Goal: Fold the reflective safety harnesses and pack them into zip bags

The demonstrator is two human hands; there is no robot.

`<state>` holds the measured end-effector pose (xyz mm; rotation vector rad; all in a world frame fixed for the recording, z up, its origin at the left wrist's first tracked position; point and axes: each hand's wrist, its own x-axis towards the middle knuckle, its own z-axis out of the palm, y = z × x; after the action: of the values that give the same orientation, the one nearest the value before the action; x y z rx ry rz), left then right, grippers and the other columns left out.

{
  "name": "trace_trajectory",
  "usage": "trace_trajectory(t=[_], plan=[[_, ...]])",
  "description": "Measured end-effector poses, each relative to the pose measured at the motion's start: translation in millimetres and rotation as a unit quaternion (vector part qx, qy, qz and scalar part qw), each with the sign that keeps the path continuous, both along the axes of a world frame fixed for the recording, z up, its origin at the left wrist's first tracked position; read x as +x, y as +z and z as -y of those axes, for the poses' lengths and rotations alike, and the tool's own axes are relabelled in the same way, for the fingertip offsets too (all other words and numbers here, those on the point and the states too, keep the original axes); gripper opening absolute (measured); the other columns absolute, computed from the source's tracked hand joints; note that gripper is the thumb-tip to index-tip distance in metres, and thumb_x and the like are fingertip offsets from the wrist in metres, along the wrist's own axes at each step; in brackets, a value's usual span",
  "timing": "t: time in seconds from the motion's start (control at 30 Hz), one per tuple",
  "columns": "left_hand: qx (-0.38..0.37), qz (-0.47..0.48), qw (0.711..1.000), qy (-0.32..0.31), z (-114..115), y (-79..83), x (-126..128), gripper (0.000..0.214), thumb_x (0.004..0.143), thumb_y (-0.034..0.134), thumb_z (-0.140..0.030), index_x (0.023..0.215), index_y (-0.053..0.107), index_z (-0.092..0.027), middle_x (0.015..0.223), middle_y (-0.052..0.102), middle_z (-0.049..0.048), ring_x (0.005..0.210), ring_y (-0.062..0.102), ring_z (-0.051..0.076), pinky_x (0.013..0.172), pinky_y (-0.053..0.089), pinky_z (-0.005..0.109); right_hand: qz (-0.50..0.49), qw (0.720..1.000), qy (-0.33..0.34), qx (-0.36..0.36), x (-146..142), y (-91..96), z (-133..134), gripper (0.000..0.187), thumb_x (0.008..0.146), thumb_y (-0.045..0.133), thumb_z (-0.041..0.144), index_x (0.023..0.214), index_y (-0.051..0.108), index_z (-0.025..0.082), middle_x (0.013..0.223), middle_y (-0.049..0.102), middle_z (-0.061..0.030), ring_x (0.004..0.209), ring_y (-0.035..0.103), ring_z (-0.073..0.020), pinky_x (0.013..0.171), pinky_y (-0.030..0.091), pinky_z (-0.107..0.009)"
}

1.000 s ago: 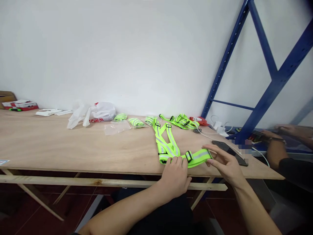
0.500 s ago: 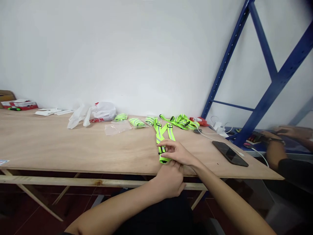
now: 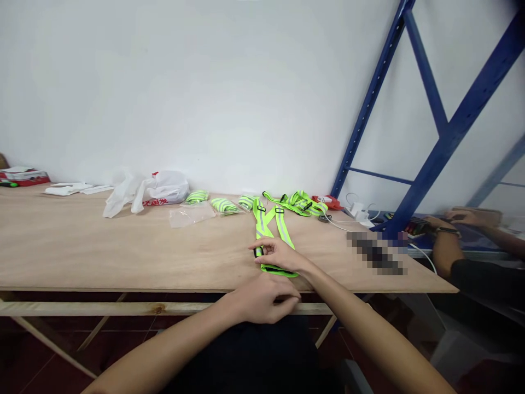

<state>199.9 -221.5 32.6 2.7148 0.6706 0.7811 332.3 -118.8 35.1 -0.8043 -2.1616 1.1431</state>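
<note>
A neon yellow reflective harness with grey stripes and black buckles lies on the plywood table, its near end folded over at the front edge. My right hand rests on that folded end, fingers curled and pinching the strap by a black buckle. My left hand sits just below it at the table's front edge, fingers closed; what it grips is hidden under the right hand.
Rolled neon bands, a clear bag, a white plastic bag and another harness lie at the back. A blurred dark object lies right. A blue rack and another person's arms are further right.
The right hand folded the harness's waist strap from the right over to the left onto the straps, then slid slightly nearer. The left hand stayed at the edge. The camera shifted a little right.
</note>
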Motion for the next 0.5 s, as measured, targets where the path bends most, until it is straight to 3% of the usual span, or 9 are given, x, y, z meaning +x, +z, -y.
trace_trajectory(t=[0.07,0.17,0.27,0.5], plan=[[0.020,0.053,0.998,0.041,-1.9,0.6,-11.8,0.024,0.095,0.045,-0.017,0.083,0.066,-0.018,0.080,0.070,0.0045,0.078,0.065,0.017,0.077,0.049,0.027,-0.007,1.000,0.012,-0.017,0.4,-0.1,-1.6,0.043,0.072,0.078,0.032,0.112,0.075,0.016,0.077,0.064,-0.0003,0.064,0.048,-0.0116,0.057,0.040,-0.024],[0.050,0.115,0.987,0.105,-12.2,0.0,-30.2,0.020,0.093,0.047,-0.018,0.081,0.063,-0.018,0.082,0.069,0.0063,0.080,0.063,0.019,0.077,0.048,0.029,-0.048,0.997,0.038,-0.051,1.5,-0.8,-3.7,0.041,0.078,0.073,0.035,0.114,0.073,0.017,0.096,0.071,-0.0059,0.076,0.059,-0.0145,0.067,0.047,-0.026],[0.026,0.140,0.979,0.149,-26.1,-0.3,-46.5,0.013,0.092,0.050,-0.019,0.085,0.061,-0.019,0.087,0.068,0.0052,0.082,0.064,0.018,0.079,0.048,0.029,-0.084,0.992,0.049,-0.086,2.8,-3.6,-4.7,0.044,0.082,0.069,0.037,0.121,0.069,0.017,0.098,0.071,-0.0067,0.075,0.061,-0.0142,0.065,0.047,-0.026],[-0.075,0.099,0.983,0.139,-38.8,0.6,-58.0,0.012,0.088,0.059,-0.022,0.100,0.060,-0.021,0.102,0.070,0.0042,0.090,0.065,0.020,0.081,0.049,0.029,-0.116,0.988,0.039,-0.095,4.1,-6.7,-3.6,0.043,0.082,0.070,0.033,0.122,0.065,0.018,0.082,0.067,-0.0016,0.066,0.061,-0.0133,0.059,0.046,-0.025]])
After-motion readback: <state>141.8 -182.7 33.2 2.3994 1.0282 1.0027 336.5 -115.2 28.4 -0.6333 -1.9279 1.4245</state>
